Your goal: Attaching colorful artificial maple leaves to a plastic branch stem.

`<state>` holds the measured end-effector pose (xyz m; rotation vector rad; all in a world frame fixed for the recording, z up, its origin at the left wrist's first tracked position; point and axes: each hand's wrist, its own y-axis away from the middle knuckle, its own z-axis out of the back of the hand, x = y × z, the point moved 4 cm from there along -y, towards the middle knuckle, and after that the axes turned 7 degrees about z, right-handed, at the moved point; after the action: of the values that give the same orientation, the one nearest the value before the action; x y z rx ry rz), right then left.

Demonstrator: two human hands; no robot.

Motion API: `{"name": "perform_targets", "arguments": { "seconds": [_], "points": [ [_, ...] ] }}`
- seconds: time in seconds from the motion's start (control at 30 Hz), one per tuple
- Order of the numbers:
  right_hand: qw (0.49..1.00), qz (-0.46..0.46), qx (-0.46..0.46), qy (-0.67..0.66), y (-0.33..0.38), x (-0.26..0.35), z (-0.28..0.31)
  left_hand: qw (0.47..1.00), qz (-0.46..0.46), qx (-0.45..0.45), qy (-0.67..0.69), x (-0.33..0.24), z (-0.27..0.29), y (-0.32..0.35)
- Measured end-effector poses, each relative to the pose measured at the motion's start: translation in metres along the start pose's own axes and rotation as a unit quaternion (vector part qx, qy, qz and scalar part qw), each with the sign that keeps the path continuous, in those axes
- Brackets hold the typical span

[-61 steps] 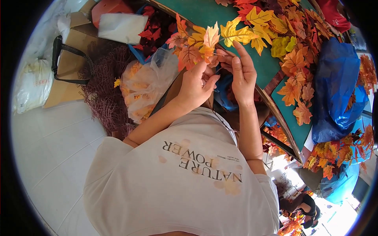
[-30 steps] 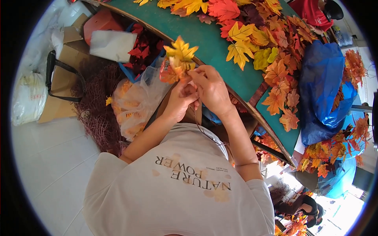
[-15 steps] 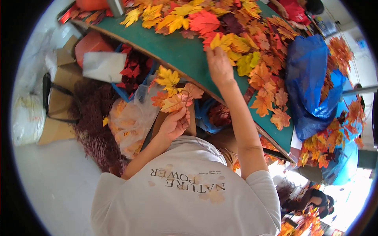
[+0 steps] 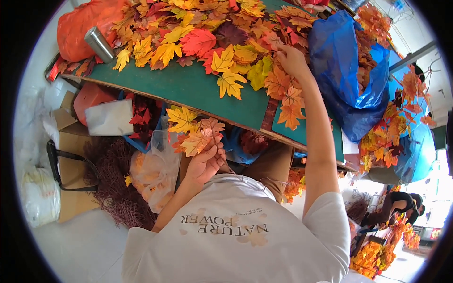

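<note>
Fingers (image 4: pixel 218 152) of the left hand (image 4: pixel 204 165) are curled tight around a small bunch of fake maple leaves (image 4: pixel 193 132), yellow and pale orange, gripped by their stems and held up just below the near edge of the tabletop (image 4: pixel 188 89), in front of the person's chest. Across the green tabletop the right hand (image 4: pixel 292 61) reaches out at full arm's length, its fingers (image 4: pixel 279 53) bent down onto the heap of loose leaves (image 4: pixel 212 33) (whether they have pinched a leaf or only press on the pile cannot be told from this angle). That heap, red, orange and yellow, covers the far half of the tabletop, and a few single leaves lie apart on the bare green nearer the edge. A crumpled blue plastic bag (image 4: pixel 344 70) sits just beside the right forearm, with more orange leaves spilling around it. At the far left corner a metal cylinder (image 4: pixel 99 44) lies tilted against an orange bag (image 4: pixel 80 23). Under the tabletop, beside the left hand, hangs a clear plastic bag (image 4: pixel 155 170) with orange leaves inside; further left are a white wrapped packet (image 4: pixel 111 118), a tangle of dark brown twigs (image 4: pixel 115 184) and cardboard boxes (image 4: pixel 71 170) on the pale floor.
</note>
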<state>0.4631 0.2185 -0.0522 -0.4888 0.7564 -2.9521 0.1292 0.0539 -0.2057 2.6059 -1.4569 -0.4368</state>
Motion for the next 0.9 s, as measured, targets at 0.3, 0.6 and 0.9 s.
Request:
{"name": "perform_targets", "arguments": {
  "seconds": [0.3,0.6,0.9],
  "points": [
    [0.996,-0.011,0.004,-0.090,0.013,0.000,0.009,0.999,0.008,0.032,0.001,0.003,-0.014,0.000],
    [0.976,0.207,0.042,-0.046,0.126,0.082,0.050,0.999,0.001,0.013,0.034,0.007,0.006,0.008],
    [0.956,0.104,0.136,0.240,0.161,0.020,0.041,1.000,0.005,0.010,0.016,0.007,0.005,0.003]
  ]
}}
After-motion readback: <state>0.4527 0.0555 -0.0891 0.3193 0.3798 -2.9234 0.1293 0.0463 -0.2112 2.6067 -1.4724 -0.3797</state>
